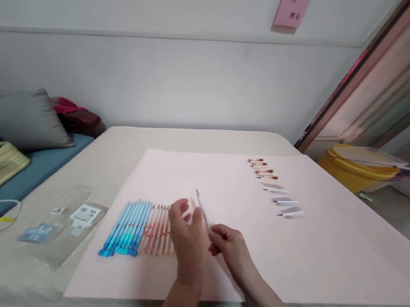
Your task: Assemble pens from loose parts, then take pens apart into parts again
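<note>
My right hand pinches the lower end of a slim pen with a clear barrel, its tip pointing away from me. Just left of that pen is my left hand, thumb and bent fingers apart, nothing visible between them. It covers part of a row of pens: blue pens at the left, then pinkish clear pens with small red-brown figures. Farther right, several short white pieces with dark points lie in a spaced column, the upper ones with brown decorations.
A large pale pink sheet covers much of the cloth-topped table. Clear plastic packaging lies left. Beyond are a grey cushion and cream basket; a yellow bucket stands right. A pink note hangs on the wall.
</note>
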Demonstrator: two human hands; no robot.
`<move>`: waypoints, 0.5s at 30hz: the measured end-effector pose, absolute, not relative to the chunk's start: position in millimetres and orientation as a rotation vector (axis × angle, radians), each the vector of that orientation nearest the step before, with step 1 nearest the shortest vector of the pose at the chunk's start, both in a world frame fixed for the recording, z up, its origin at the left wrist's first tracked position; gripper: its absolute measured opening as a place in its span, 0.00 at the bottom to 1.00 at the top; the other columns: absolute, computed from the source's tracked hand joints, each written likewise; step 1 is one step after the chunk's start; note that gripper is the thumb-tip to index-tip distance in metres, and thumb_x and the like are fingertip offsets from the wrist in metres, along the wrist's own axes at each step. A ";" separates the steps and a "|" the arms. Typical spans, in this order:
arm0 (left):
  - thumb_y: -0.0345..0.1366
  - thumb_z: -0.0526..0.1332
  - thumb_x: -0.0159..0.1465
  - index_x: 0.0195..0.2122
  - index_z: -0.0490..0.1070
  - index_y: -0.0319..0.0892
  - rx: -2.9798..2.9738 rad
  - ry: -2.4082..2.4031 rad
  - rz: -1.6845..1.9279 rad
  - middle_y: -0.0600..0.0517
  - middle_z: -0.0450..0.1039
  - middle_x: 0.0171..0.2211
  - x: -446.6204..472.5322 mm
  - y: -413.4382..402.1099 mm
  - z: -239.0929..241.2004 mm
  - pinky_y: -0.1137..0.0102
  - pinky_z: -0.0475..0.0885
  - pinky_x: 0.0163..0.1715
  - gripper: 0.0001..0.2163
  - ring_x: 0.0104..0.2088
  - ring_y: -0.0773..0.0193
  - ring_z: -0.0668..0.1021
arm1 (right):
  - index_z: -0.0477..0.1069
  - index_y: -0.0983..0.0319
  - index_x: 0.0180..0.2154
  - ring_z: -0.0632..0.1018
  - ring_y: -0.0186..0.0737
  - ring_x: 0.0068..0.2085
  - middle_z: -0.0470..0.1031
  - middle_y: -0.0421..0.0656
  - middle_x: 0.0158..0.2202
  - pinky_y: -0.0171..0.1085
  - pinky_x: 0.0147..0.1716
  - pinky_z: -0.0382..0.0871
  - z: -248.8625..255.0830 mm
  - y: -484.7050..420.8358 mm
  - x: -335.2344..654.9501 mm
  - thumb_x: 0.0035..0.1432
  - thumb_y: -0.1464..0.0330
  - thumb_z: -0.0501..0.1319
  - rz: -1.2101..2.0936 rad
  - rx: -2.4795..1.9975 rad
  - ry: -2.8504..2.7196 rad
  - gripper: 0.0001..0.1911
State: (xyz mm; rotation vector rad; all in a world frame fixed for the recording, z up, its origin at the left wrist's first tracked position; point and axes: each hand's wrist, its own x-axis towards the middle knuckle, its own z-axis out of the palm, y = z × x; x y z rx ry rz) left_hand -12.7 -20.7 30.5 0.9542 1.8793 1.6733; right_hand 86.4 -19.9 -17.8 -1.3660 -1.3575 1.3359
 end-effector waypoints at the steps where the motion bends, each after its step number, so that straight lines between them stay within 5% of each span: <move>1: 0.37 0.60 0.55 0.43 0.64 0.42 0.822 1.868 1.651 0.46 0.68 0.42 -17.1 -15.8 28.7 0.62 0.69 0.42 0.14 0.43 0.59 0.72 | 0.71 0.65 0.27 0.70 0.34 0.19 0.68 0.39 0.16 0.32 0.20 0.65 -16.9 -18.7 91.3 0.49 0.62 0.59 1.393 -1.349 -1.286 0.11; 7: 0.41 0.64 0.52 0.45 0.64 0.39 0.655 1.569 1.474 0.44 0.69 0.42 -11.5 -8.9 21.9 0.62 0.68 0.42 0.21 0.41 0.60 0.74 | 0.70 0.64 0.27 0.71 0.35 0.18 0.69 0.38 0.15 0.33 0.20 0.65 -9.3 -22.5 102.0 0.45 0.62 0.63 1.471 -1.350 -1.129 0.11; 15: 0.36 0.62 0.53 0.44 0.65 0.39 0.742 1.681 1.497 0.44 0.69 0.43 1.9 -14.0 26.4 0.61 0.67 0.44 0.17 0.44 0.58 0.72 | 0.71 0.64 0.23 0.63 0.29 0.17 0.63 0.35 0.15 0.30 0.16 0.54 -12.7 -17.7 101.0 0.47 0.67 0.61 1.430 -1.368 -1.232 0.07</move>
